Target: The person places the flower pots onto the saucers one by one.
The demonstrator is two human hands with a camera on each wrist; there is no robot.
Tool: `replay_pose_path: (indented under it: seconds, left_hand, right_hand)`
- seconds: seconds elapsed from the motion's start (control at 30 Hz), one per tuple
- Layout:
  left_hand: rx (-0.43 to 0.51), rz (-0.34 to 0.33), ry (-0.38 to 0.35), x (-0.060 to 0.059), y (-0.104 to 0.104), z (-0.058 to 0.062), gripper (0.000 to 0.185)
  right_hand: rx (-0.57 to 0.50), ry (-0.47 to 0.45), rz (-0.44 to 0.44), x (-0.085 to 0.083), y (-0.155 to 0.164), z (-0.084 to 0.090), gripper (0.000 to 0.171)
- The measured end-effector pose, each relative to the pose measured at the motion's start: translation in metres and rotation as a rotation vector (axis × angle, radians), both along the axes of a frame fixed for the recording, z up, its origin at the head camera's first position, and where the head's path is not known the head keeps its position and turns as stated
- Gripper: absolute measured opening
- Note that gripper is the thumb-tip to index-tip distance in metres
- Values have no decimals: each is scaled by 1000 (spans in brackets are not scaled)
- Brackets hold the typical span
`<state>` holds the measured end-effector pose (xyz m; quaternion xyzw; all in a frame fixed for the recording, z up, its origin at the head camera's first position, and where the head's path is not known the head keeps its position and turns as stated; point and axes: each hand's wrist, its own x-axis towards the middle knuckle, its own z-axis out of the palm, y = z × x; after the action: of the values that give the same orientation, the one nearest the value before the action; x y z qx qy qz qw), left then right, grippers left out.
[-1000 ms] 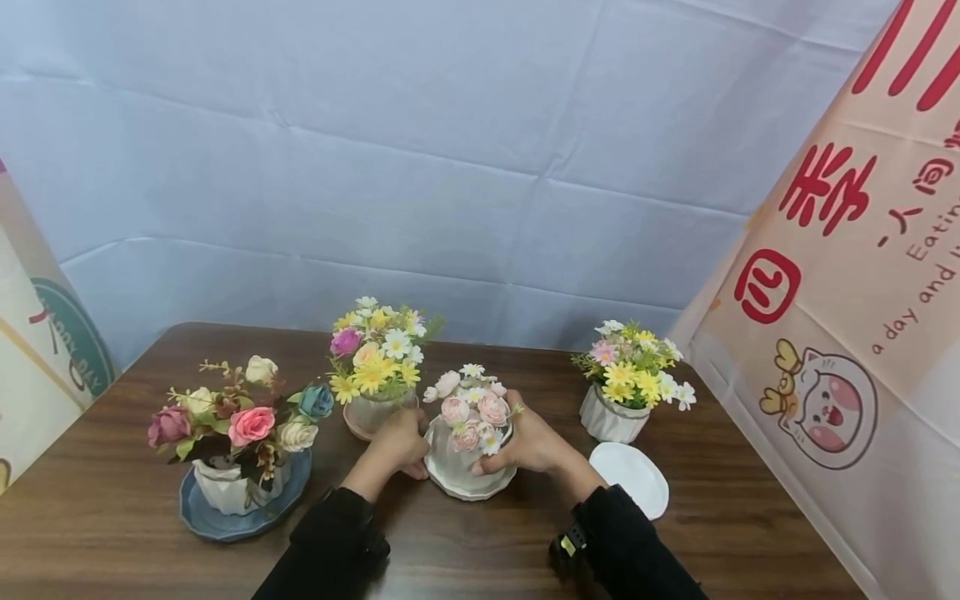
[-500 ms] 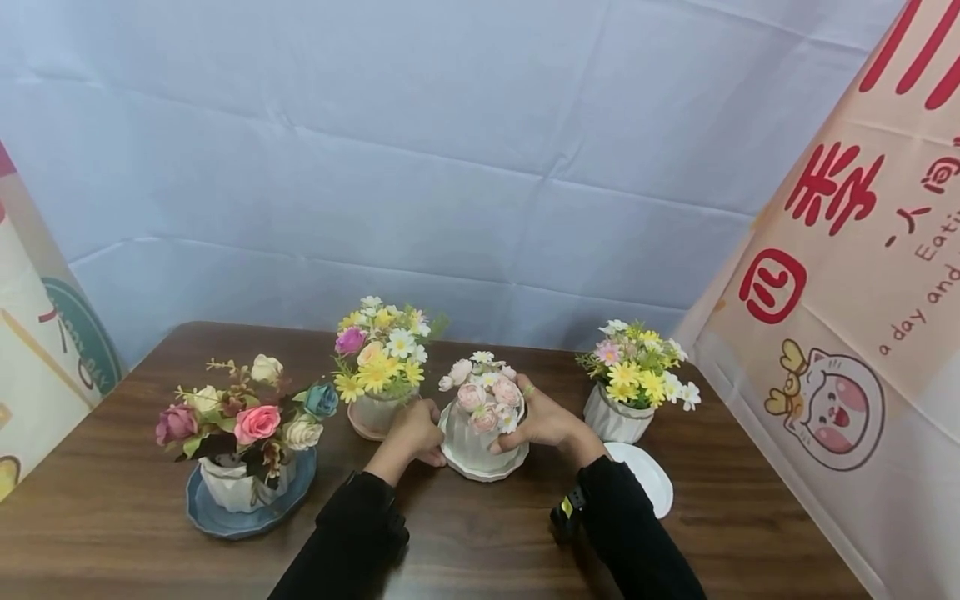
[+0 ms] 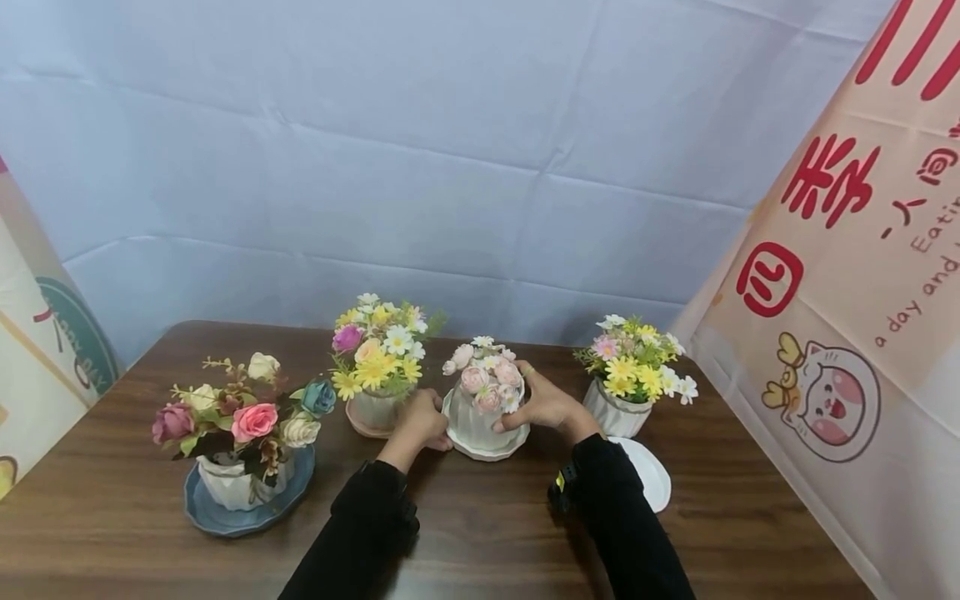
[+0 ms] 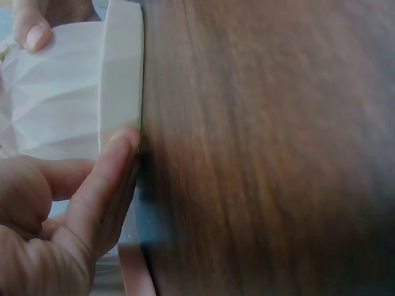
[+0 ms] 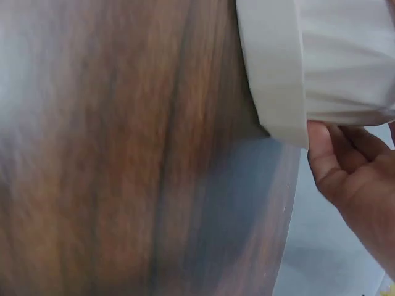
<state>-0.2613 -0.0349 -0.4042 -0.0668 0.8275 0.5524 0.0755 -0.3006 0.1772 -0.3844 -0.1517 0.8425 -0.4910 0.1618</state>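
Note:
A white faceted flower pot (image 3: pixel 477 421) with pale pink blooms and small daisies (image 3: pixel 486 379) stands on a white saucer (image 3: pixel 487 454) in the middle of the table. My right hand (image 3: pixel 551 408) curls round the pot's right side; in the right wrist view its thumb lies against the pot (image 5: pixel 352 61) just above the saucer. My left hand (image 3: pixel 423 419) is at the saucer's left edge, and the left wrist view shows its fingertips (image 4: pixel 123 142) pinching the saucer's rim. Close behind the left hand is a pot of yellow, white and purple flowers (image 3: pixel 375 358) on a pinkish saucer (image 3: pixel 358 427).
At the left, a pot of roses (image 3: pixel 240 483) rests on a blue saucer (image 3: pixel 198 508). A pot with yellow and pink flowers (image 3: pixel 618 408) stands at the right, with a white plate (image 3: pixel 651 479) in front of it. The wooden table's (image 3: pixel 465 542) back edge lies near a cloth.
Both hands have moved the pink-flowered pot and its saucer away toward the back of the table and slightly right. The other pots have kept their places.

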Motion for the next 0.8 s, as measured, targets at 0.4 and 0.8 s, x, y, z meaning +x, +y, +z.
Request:
replay_pose_path:
  seconds: [0.4,0.8]
  left_hand:
    - [-158,53,61,-14,14,-2,20]
    - [-340,77,150,-19,19,1,10]
  right_hand:
    - [0,-6,-27,-13,6,0,115]
    - [-53,-19,-51,-19,3,0,114]
